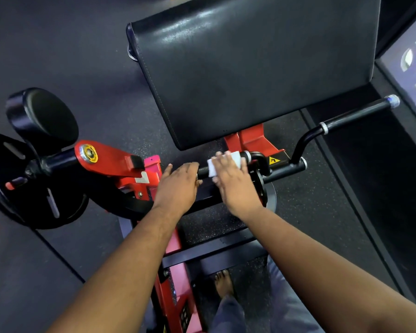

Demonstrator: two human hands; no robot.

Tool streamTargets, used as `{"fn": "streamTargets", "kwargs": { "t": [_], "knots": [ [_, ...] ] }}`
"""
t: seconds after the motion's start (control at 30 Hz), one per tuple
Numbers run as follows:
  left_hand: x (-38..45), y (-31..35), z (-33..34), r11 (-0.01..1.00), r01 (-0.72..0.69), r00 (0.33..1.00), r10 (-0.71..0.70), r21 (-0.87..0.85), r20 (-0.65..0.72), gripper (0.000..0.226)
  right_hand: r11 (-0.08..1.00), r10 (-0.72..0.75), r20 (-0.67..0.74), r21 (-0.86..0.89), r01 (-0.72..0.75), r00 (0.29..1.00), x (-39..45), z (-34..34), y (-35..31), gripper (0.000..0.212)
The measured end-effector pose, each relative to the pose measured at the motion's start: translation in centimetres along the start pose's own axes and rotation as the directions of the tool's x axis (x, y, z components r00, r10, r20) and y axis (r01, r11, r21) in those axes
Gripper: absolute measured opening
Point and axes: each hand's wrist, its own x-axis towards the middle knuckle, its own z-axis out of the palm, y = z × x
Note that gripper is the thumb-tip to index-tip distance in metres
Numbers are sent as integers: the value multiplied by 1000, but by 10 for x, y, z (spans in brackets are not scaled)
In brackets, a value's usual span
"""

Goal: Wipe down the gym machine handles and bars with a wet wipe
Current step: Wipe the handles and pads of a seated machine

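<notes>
Forearms (322, 258) are stretched toward the near handle (203, 171), where the wet wipe (226, 162) is pressed by the right hand (235, 181), fingers spread; the left hand (178, 183) is curled around the bar's end. Wiping seems underway here; the far handle (356, 117) is judged still unwiped.

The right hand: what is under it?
Under the right hand lies a white wet wipe, pressed on the black handle. The handle beneath the wipe is hidden.
</notes>
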Motion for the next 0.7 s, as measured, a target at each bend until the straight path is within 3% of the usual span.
{"fn": "streamTargets", "kwargs": {
  "t": [0.07,0.1,0.23,0.27,0.4,0.43,0.57,0.63,0.7],
  "knots": [
    [0,-1,0,1000,2,1000,-2,6,9,42,985,-167,21,-40,168,986,-2,2,0,52],
    [0,-2,1,1000,4,1000,-4,8,13,43,987,-153,-6,-55,152,988,-1,1,7,50],
    [3,-2,-1,1000,12,998,-12,-1,55,45,972,234,-124,-7,-236,964,2,-5,22,46],
    [4,-1,-1,1000,17,997,-16,-13,70,44,976,218,-123,-4,-220,968,3,-4,12,47],
    [5,-1,-2,999,14,995,-11,-32,97,41,987,-161,-8,-30,161,987,-3,6,-15,62],
    [5,-1,-2,999,15,995,-12,-28,100,41,989,-145,-29,-34,144,989,-2,4,-7,63],
    [4,1,-1,1000,23,995,-22,-8,96,42,969,232,-134,-56,-241,963,-2,-2,26,49],
    [3,2,0,1000,20,997,-20,4,80,41,989,135,-95,-42,-139,986,0,2,12,51],
    [2,2,2,1000,17,997,-18,15,70,41,989,-126,-22,-87,124,992,-2,9,-6,58]
  ]
}}
